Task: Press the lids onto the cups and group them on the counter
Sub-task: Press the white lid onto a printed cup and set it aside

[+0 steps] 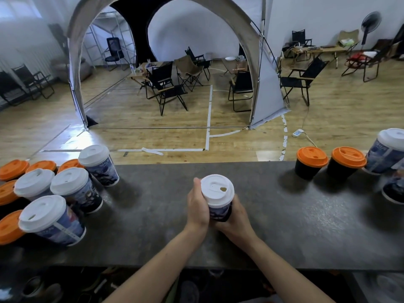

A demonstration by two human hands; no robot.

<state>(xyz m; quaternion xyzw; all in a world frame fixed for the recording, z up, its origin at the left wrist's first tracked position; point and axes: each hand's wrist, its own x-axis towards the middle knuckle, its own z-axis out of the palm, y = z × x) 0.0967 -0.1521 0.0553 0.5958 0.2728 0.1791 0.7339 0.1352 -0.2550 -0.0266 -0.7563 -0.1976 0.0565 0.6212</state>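
Note:
A printed blue paper cup point(218, 212) with a white lid point(216, 189) stands at the middle of the dark counter point(284, 226). My left hand point(196, 206) wraps its left side and my right hand point(237, 217) grips its lower right side. At the left stands a cluster of several white-lidded printed cups point(75, 189) and orange-lidded cups point(13, 169). At the right are two black cups with orange lids point(311, 161) point(347, 162), and beyond them a white-lidded printed cup point(387, 149).
The counter's far edge runs across the view, with a wooden floor, a tent and folding chairs beyond it. Another dark cup point(393, 190) is cut off at the right edge. Clutter lies under the counter's near edge.

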